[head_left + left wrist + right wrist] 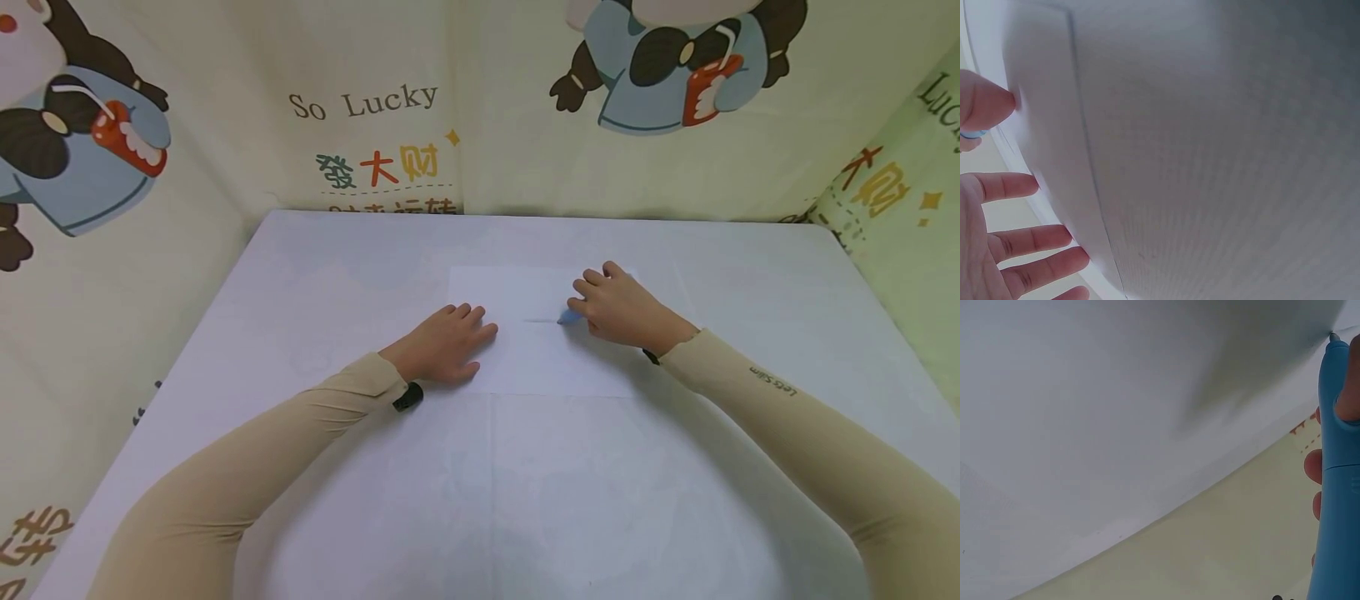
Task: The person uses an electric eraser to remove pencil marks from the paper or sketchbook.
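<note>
- Head view: a white sheet of paper [555, 333] lies flat near the middle of the pale counter [300, 292]. The left hand [446, 346] rests palm down on the sheet's left edge, fingers straight and released, holding nothing. The right hand [618, 308] sits on the sheet's right part with fingers curled around a blue pen [570, 317], whose tip touches the paper at the end of a faint drawn line [538, 320]. Printed cloth walls [375, 125] with cartoon figures stand behind and beside the counter.
- Left wrist view: the left hand's fingers [1019, 240] lie spread and straight at the paper's [1210, 156] edge; a fingertip of the other hand shows at upper left.
- Right wrist view: the blue pen [1335, 487] stands gripped between fingers [1314, 466], its tip on the paper [1116, 394].
</note>
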The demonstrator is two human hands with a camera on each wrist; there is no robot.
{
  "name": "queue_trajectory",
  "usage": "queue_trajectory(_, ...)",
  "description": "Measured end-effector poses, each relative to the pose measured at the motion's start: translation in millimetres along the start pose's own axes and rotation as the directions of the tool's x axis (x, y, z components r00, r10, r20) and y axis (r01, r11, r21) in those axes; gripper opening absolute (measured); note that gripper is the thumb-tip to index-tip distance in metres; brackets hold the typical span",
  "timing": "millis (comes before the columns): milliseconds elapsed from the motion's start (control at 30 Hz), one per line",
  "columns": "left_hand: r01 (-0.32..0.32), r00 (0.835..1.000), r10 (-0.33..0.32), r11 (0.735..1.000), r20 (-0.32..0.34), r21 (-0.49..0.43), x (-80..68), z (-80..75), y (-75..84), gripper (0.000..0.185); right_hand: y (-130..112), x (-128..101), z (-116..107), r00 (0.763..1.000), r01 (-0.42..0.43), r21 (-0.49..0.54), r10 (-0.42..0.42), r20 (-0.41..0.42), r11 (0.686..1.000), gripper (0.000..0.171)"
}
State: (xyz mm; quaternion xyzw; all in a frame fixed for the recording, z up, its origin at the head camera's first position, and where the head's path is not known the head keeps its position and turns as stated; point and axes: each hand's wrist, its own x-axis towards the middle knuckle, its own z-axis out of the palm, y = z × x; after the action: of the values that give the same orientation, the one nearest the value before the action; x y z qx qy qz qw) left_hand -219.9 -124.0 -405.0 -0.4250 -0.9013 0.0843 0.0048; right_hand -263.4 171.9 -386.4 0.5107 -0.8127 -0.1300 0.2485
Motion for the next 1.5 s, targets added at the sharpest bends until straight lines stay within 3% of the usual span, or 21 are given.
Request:
queue_trajectory(333, -0.003, 1.0, 0.003, 1.0, -0.002, -0.005, 0.1, 1.0, 0.0, 0.045, 3.1, 4.8, 0.5, 0.999, -0.01, -0.004, 0.01, 0.032, 1.0, 0.015)
queue_trajectory(1067, 0.013, 0.999, -0.012, 1.0, 0.032, -0.013, 0.6, -2.4, 2.0, 0.046, 0.9, 0.1, 1.7, 1.0, -0.011, 0.006, 0.01, 0.017, 1.0, 0.012)
queue_trajectory(1500, -0.003, 1.0, 0.003, 1.0, -0.017, 0.008, 1.7, 4.8, 0.9, 0.045, 3.3, 7.2, 3.8, 0.998, -0.015, 0.003, 0.015, 0.056, 1.0, 0.013)
